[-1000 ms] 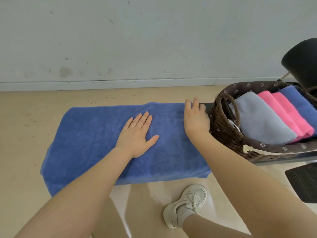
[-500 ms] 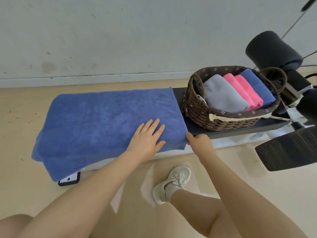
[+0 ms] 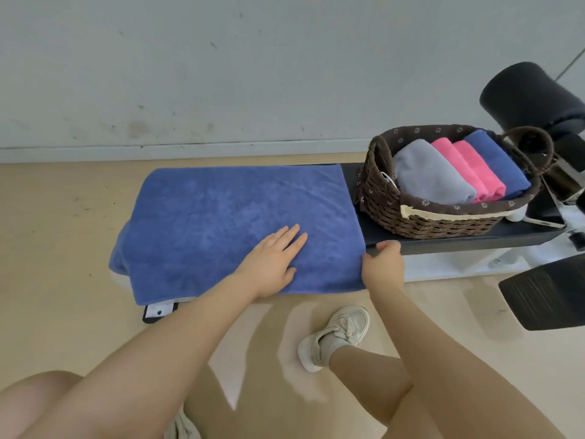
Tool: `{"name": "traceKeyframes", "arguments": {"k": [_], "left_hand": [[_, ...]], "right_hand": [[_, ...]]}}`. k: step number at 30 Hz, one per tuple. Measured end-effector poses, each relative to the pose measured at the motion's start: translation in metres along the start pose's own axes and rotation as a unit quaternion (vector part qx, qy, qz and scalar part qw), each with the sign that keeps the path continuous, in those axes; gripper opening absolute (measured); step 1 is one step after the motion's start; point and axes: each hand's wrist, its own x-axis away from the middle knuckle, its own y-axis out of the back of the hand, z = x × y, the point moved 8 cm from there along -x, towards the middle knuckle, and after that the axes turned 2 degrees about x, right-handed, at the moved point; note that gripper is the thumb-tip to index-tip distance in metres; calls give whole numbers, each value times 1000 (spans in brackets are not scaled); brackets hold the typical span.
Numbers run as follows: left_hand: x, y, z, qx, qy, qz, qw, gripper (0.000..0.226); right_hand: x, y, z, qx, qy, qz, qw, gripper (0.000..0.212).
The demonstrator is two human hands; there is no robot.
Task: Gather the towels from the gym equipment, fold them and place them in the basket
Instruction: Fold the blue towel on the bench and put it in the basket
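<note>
The blue towel point(image 3: 234, 223) lies spread flat on the dark table point(image 3: 443, 239), covering its left part, with its near edge and left end draped over the side. Its long axis runs left to right along the table, its short right edge pointing toward the wicker basket point(image 3: 427, 217), which stands just beside it on the right end of the table. In the basket lie folded towels: a grey towel point(image 3: 430, 175), pink towels point(image 3: 471, 166) and a dark blue towel point(image 3: 497, 160).

The left hand point(image 3: 269, 264) rests palm down on the near right part of the blue towel, fingers straight and together, holding nothing, only pressing the cloth flat. The right hand point(image 3: 384, 264) is at the towel's near right corner with its fingers curled; it seems to pinch the corner, though the fingertips are hidden behind the hand.

The towel looks thick, soft and limp, light enough for one hand but sure to sag and wrinkle wherever it is not held. It should not slip much on the padded table. The corners of the short right edge are probably the best places to take hold, so the fold can carry leftward along the long axis while the flat palm anchors the rest.
</note>
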Motion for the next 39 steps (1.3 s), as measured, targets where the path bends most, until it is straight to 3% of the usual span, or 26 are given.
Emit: {"name": "traceKeyframes", "arguments": {"k": [4,9,15,18,22,24,29,31,33,39], "left_hand": [[22,9,24,24,37,-39,998,63],[69,25,79,47,110,-93,989,61],[139,35,184,113,240,-149,953,54],[172,23,249,207,327,-178,905,49],[200,-15,319,389,449,-215,775,43],[197,-32,339,445,463,-217,735,40],[168,-69,371,536,453,-184,688,29],[155,-82,381,546,451,-170,685,16],[148,-90,390,544,453,-176,683,24],[142,-84,402,529,420,-233,699,31]], "right_hand": [[30,-13,43,96,146,-22,984,25],[93,-77,119,84,315,70,943,22],[159,-177,204,103,408,211,882,21],[192,-230,243,134,477,277,823,17],[231,-305,279,236,569,345,709,20],[233,-341,290,304,582,340,673,26],[216,-424,282,483,539,370,583,41],[211,-444,278,531,530,371,548,46],[211,-458,278,555,536,368,519,50],[220,-476,273,536,548,398,504,28]]}}
